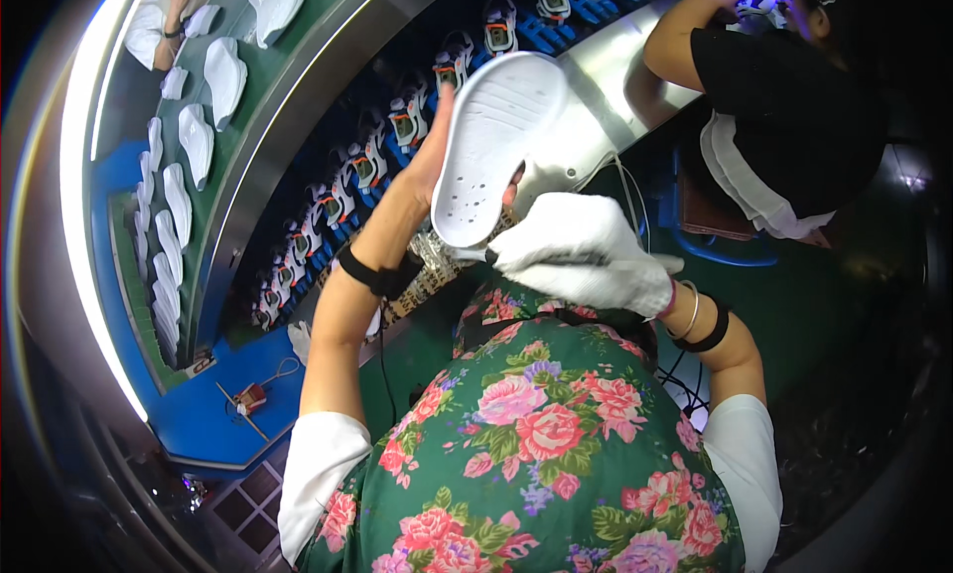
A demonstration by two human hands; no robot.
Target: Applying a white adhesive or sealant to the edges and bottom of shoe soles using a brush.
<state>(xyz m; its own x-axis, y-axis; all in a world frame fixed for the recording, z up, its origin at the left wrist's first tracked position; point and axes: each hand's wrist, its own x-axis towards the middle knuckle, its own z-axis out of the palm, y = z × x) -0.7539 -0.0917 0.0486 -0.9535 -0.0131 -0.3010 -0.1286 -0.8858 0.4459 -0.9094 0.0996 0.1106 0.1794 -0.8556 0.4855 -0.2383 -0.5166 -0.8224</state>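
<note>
A white shoe sole point(501, 126), toe end up, stands tilted in front of me with small round holes toward its lower end. My bare left hand point(429, 161) is closed round it, the thumb along the left edge and fingertips showing at the right edge. In a white glove, my right hand point(581, 250) is closed on a slim stick-like tool point(674, 263), whose pale end pokes out past the glove. The tool's other end is at the sole's lower edge; its exact kind is hard to make out.
Shoe uppers point(407, 121) on blue holders line the rack ahead. White soles point(196, 144) lie on the green conveyor point(238, 106) at left. A blue table point(199, 424) carries a small red item point(250, 399). A co-worker in black point(784, 86) sits at the far right.
</note>
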